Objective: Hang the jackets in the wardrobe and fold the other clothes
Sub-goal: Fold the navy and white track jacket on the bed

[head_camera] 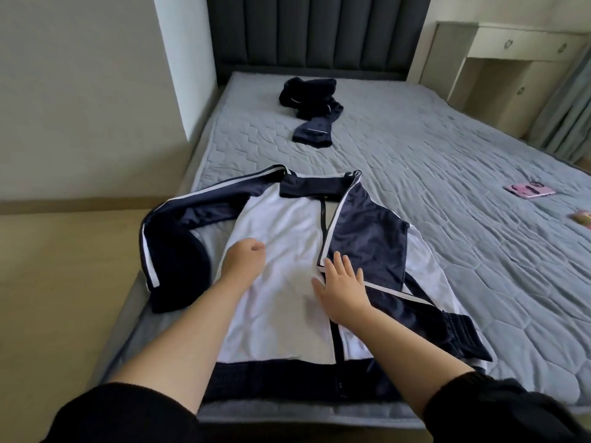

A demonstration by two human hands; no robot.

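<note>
A navy and white zip jacket [281, 225] lies spread flat on the grey bed [447, 174], collar away from me. Its left sleeve trails to the bed's left edge, and its right sleeve is folded across toward the lower right. My left hand [244, 262] rests on the white front panel with its fingers curled under; they hold nothing that I can see. My right hand [342, 284] lies flat with fingers spread near the zip and the navy panel's edge. A crumpled dark navy garment [311, 105] lies farther up the bed near the headboard.
A pink flat object [529, 190] and a small tan item [582, 217] lie at the bed's right side. A dark padded headboard [319, 30] stands behind. Cream drawers and a cabinet [511, 59] stand at the back right. A wooden ledge [64, 251] runs along the left.
</note>
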